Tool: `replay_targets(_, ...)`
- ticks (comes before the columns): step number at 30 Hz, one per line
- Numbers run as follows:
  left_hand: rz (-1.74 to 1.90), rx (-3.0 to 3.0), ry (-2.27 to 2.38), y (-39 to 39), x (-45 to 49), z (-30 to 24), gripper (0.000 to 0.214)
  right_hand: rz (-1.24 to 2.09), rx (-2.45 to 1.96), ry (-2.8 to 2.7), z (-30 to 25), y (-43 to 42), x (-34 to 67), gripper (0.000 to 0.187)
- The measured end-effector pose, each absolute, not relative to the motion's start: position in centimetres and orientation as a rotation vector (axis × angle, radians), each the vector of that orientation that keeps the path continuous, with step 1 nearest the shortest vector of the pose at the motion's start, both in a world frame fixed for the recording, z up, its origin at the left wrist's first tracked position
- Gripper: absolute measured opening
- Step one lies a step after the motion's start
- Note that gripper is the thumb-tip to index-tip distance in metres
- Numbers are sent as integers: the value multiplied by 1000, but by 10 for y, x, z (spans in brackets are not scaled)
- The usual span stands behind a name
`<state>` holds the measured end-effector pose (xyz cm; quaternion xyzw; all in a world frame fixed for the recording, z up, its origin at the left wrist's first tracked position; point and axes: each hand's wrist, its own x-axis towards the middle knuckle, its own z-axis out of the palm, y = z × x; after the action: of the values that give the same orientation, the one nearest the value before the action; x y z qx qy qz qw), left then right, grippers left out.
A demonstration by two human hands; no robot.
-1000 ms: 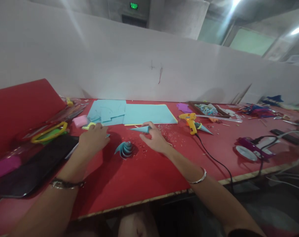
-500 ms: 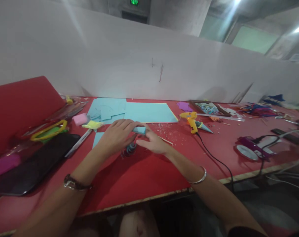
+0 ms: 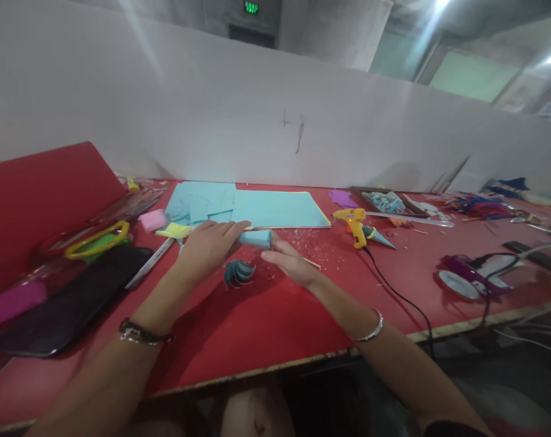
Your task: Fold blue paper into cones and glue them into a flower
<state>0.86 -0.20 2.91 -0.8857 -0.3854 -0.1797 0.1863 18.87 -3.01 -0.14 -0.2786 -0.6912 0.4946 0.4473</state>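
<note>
A light-blue folded or rolled piece of paper (image 3: 256, 238) is held up between my two hands over the red table. My left hand (image 3: 209, 247) grips its left end, the fingers covering that part. At the right end, my right hand (image 3: 291, 262) holds it with the fingers behind, and the thumb lies just below the paper. Beneath my hands a curled, dark teal fringe of strips (image 3: 239, 273) rests on the table. Behind them lie large light-blue sheets (image 3: 280, 207) with smaller cut pieces on the left.
A yellow glue gun (image 3: 356, 227) with a black cord stands right, beside a blue cone (image 3: 382, 238). Farther right is a purple hair dryer (image 3: 466, 276). On the left are a black tray-like object (image 3: 75, 303), a ruler (image 3: 150, 264) and a pink block (image 3: 152, 220). Scraps litter the middle.
My hands have moved slightly apart, and more of the light-blue paper shows between them. The teal fringe below is now uncovered. The view has shifted slightly.
</note>
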Motion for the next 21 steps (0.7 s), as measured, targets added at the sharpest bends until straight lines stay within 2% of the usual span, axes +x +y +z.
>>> replay_targets(9, -316, -2425, -1156, -4, 9, 31, 29, 603, -939, -1987, 2, -36, 187, 36)
replay_targets(17, -325, -2399, -1137, -4, 9, 28, 27, 516, -859, -1913, -3, -29, 188, 19)
replay_targets(21, -362, -2385, -1182, -1, 7, 25, 39, 497, -934, -1809, -3, -27, 190, 20)
